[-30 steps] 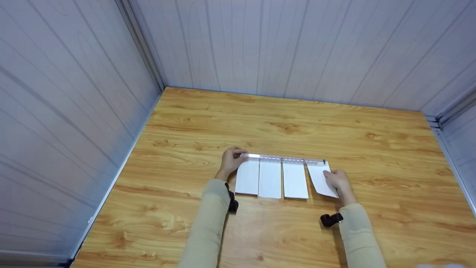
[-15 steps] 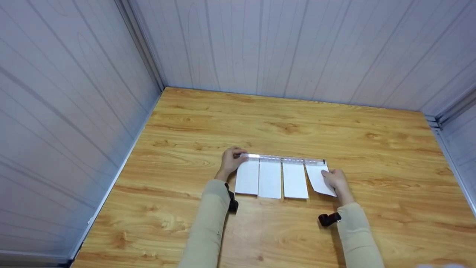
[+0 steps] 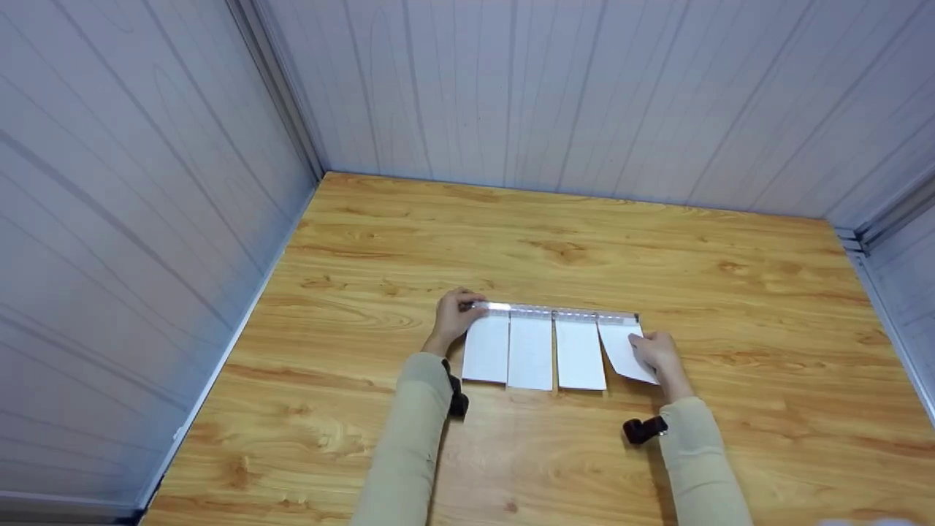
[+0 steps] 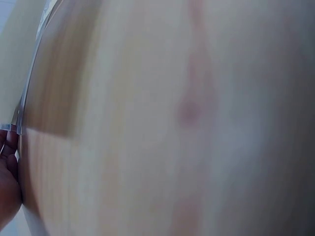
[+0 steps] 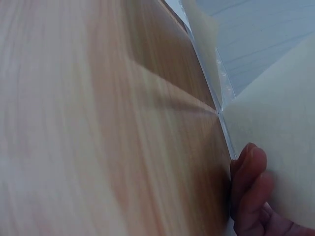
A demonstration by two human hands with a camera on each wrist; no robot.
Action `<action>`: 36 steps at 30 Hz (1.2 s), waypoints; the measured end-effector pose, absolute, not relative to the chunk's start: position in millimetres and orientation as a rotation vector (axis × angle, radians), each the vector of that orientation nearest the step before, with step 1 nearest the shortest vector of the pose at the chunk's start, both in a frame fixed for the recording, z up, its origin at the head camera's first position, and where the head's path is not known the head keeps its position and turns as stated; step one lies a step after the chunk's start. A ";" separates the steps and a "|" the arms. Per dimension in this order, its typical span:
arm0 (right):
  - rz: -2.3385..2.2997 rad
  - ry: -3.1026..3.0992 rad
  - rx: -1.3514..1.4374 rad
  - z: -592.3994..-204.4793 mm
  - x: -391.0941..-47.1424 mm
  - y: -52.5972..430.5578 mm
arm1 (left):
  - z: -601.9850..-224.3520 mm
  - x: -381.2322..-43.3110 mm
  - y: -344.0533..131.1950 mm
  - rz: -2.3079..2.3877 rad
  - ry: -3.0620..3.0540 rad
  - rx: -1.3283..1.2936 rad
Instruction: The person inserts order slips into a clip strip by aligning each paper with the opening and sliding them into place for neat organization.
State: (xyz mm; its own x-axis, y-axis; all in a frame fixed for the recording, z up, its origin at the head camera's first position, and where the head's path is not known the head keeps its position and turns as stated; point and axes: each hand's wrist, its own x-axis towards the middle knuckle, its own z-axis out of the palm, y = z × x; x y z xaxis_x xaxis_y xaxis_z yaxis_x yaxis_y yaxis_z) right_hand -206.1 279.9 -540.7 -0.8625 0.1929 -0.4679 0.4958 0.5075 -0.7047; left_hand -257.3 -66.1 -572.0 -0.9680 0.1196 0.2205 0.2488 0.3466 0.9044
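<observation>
A clear plastic strip (image 3: 555, 314) with dark ends lies crosswise on the table in the head view. Several white paper cards (image 3: 531, 358) extend side by side from its near edge. My left hand (image 3: 451, 320) pinches the strip's left end, next to the leftmost card. With thumb on top and fingers beneath, my right hand (image 3: 657, 354) holds the right side of the rightmost card (image 3: 619, 345), whose lower part is lifted and slants right. That raised card (image 5: 283, 123) fills the right of the right wrist view. The left wrist view shows only part of the left hand (image 4: 7, 182).
The wood-grain table (image 3: 380, 241) is bounded by pale panel walls (image 3: 467, 88) at the back and sides. Black cameras sit on both wrists, the right one (image 3: 644, 431) close over the table. A pale object (image 3: 865, 522) shows at the bottom right edge.
My right hand has shifted slightly left with the rightmost card, bringing it closer to its neighbour. The left hand has stayed in place.
</observation>
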 end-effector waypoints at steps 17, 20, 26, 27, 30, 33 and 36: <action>-1.317 2.408 0.526 -541.8 -209.4 282.9 | -572.9 -258.2 -66.1 -1.717 -2.470 -0.346; -1.302 2.409 0.517 -540.9 -209.5 283.1 | -572.7 -258.2 -66.2 -1.718 -2.477 -0.339; -1.307 2.410 0.524 -539.6 -206.5 281.9 | -564.1 -252.3 -66.0 -1.744 -2.393 -0.428; -1.307 2.414 0.525 -539.2 -205.8 281.8 | -564.3 -252.4 -66.1 -1.745 -2.388 -0.433; -1.311 2.435 0.528 -537.6 -203.1 280.2 | -573.9 -257.5 -66.9 -1.721 -2.411 -0.415; -1.288 2.493 0.538 -535.3 -199.5 279.2 | -573.2 -257.1 -67.0 -1.726 -2.420 -0.400; -1.242 2.580 0.533 -533.3 -196.3 279.7 | -572.9 -257.2 -67.3 -1.741 -2.409 -0.401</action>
State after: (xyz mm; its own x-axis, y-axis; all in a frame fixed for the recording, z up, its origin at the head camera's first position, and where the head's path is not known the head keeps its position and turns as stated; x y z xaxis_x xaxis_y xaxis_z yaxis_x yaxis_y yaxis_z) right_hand -196.3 279.7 -533.3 -0.9077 0.2235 -0.3551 0.4169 0.5749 -0.7040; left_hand -257.2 -67.3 -572.9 -0.9543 0.1318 0.2682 0.2960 0.2937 0.9089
